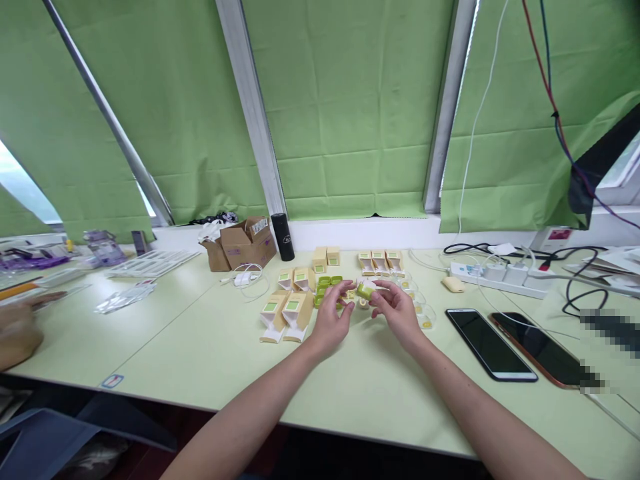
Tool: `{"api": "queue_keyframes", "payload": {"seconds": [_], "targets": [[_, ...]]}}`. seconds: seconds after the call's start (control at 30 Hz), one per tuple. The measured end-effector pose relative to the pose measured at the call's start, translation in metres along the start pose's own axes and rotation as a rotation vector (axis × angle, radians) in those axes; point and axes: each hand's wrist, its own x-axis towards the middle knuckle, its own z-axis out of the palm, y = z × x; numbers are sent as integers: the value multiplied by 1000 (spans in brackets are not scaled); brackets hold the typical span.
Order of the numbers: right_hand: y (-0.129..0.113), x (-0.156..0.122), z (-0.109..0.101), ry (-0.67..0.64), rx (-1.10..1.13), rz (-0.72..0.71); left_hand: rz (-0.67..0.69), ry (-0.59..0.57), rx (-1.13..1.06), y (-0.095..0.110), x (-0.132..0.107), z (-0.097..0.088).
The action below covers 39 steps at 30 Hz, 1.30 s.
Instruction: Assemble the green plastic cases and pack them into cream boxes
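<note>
My right hand [395,307] pinches a small green-and-white case [367,289] between thumb and fingers above the table. To its left, my left hand [334,312] is open, its fingers curved and thumb apart, with nothing visibly held. Just behind my left hand stand several small green containers [324,281], partly hidden by it. Open cream boxes with green labels [296,308] are at its left. Clear round lids or shells with yellow spots [425,316] lie beyond my right hand, partly covered by it.
Closed cream boxes [326,257] and three open ones [380,261] stand farther back. A cardboard carton [246,245], a black bottle [283,237] and a white cable are behind left. Two phones [491,345] and a power strip [500,279] lie right. Another person's hand [20,330] is far left.
</note>
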Motion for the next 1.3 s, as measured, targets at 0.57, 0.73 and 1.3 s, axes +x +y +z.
{"api": "queue_keyframes", "payload": {"seconds": [0.57, 0.73, 1.3], "targets": [[-6, -3, 4, -70, 97, 213, 281, -12, 310, -10, -1, -2], [-7, -3, 0, -94, 63, 219, 124, -4, 189, -8, 1, -2], [-2, -3, -1, -162, -16, 150, -292, -15, -426, -4, 17, 1]]}}
